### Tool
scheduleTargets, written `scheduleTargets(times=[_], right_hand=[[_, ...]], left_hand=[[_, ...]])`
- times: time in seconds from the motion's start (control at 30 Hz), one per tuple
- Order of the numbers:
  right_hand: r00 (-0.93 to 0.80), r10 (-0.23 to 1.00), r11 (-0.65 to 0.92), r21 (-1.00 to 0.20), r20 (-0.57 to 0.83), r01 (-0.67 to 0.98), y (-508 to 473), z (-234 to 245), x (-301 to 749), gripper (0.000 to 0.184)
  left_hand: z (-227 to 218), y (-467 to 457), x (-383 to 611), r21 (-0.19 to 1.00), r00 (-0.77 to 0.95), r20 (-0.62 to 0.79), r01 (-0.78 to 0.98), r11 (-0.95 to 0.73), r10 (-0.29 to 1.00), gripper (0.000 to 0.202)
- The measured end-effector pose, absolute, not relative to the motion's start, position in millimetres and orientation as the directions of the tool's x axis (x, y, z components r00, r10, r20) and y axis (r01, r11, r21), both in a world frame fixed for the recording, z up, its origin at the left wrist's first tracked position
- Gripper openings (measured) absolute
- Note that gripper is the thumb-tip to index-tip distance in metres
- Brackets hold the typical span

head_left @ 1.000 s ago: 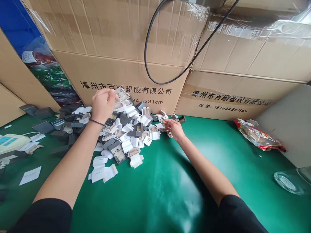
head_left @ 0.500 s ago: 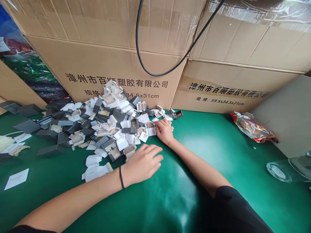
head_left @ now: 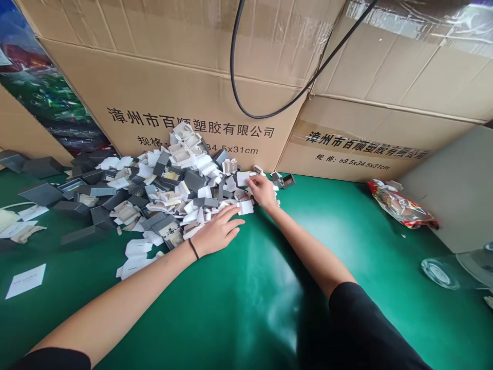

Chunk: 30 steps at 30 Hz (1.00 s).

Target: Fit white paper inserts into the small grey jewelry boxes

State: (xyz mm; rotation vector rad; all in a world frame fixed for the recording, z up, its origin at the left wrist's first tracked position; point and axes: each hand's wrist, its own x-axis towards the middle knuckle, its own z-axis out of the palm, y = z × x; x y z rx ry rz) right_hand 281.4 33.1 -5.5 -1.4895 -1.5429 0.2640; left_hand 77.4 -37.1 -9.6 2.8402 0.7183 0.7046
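Note:
A heap of small dark grey boxes, white folded papers and beige box inserts lies on the green tabletop. At its right side my right hand has its fingers pinched together at the edge of a white paper piece. My left hand, a black band round its wrist, reaches over the heap's front edge. Its fingers are extended and slightly apart, beside a small white card. Whether the left fingertips touch the card I cannot tell.
Large cardboard cartons stand behind the heap, with a black cable hanging before them. To the right are a red food packet and a clear glass on its side. A white card lies at the left.
My left hand has moved forward and left, closer to the heap. My right hand has shifted slightly farther away, with a white paper piece now at its fingertips.

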Motion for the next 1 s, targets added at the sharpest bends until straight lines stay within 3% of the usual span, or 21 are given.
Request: scheduleTargets(times=[0.1,0.27,0.4,0.67,0.77,0.93,1.0], right_hand=[[0.322,0.836,0.21,-0.801,0.444,0.56,5,-10,297,0.031],[0.179,0.924,0.218,-0.85,0.338,0.48,-42,-19,326,0.03],[0.215,0.907,0.238,-0.86,0.363,0.451,-45,-21,342,0.028],[0.152,0.897,0.314,-0.84,0.416,0.442,-39,-24,339,0.026],[0.096,0.905,0.327,-0.822,0.415,0.467,-45,-19,335,0.027],[0.142,0.902,0.314,-0.846,0.407,0.431,-40,-22,332,0.022],[0.195,0.896,0.293,-0.861,0.399,0.415,-34,-25,338,0.02]], left_hand=[[-12,-34,74,0.232,0.714,0.442,0.495,-0.837,0.544,0.031],[-10,-40,78,0.138,0.741,0.435,0.506,-0.851,0.512,0.031],[10,-43,90,0.027,0.723,0.484,0.55,-0.835,0.492,0.031],[36,6,115,-0.207,0.544,0.365,0.839,-0.504,0.756,0.024],[44,19,114,-0.16,0.514,0.349,0.856,-0.491,0.783,0.018],[65,28,104,0.125,0.364,0.5,0.867,-0.482,0.786,0.031],[68,29,101,0.166,0.321,0.541,0.865,-0.473,0.777,0.032]])
